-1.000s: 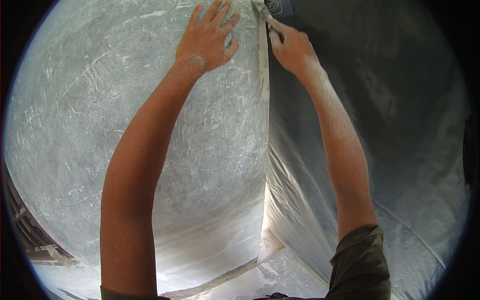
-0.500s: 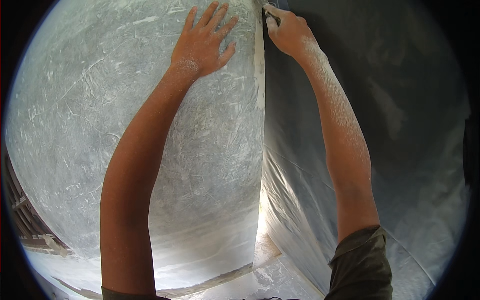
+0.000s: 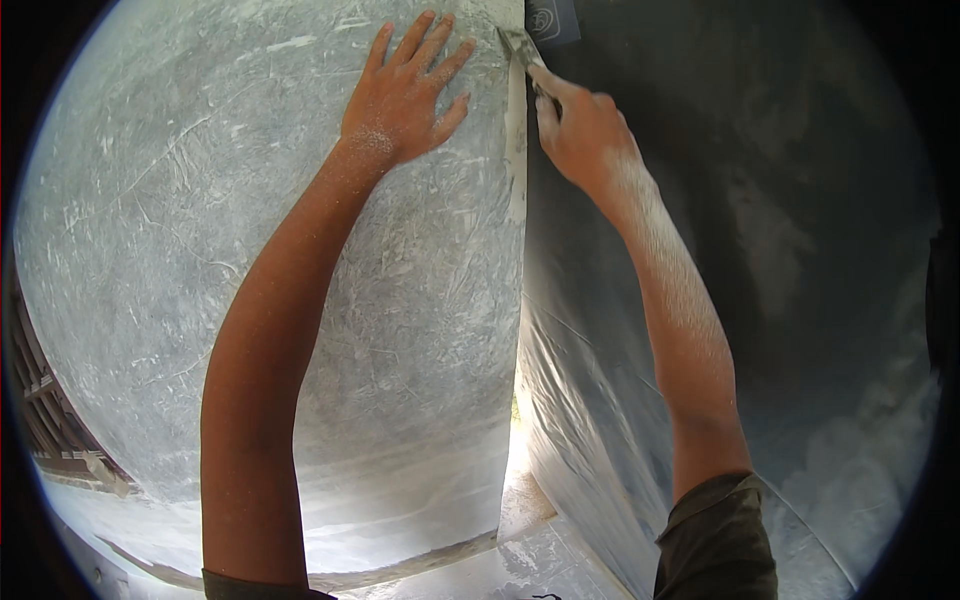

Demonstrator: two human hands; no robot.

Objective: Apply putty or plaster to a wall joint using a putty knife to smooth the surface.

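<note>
My left hand lies flat on a grey, rough-plastered wall surface, its fingers spread and dusted with white powder. Close to the wall's right-hand vertical edge, my right hand is closed around the handle of a putty knife. The thin blade points up and left, and its tip meets the wall near a pale strip along that edge. White dust coats my right wrist and forearm. The fingers partly hide the handle.
A dark plastic sheet hangs right of the wall edge, with a printed patch at its top. Bright light shows through a gap low along the edge. Dark slatted bars are at the far left, and a pale floor lies below.
My right hand has moved down along the wall edge, bringing the putty knife's blade into view. My left hand stays in place on the wall.
</note>
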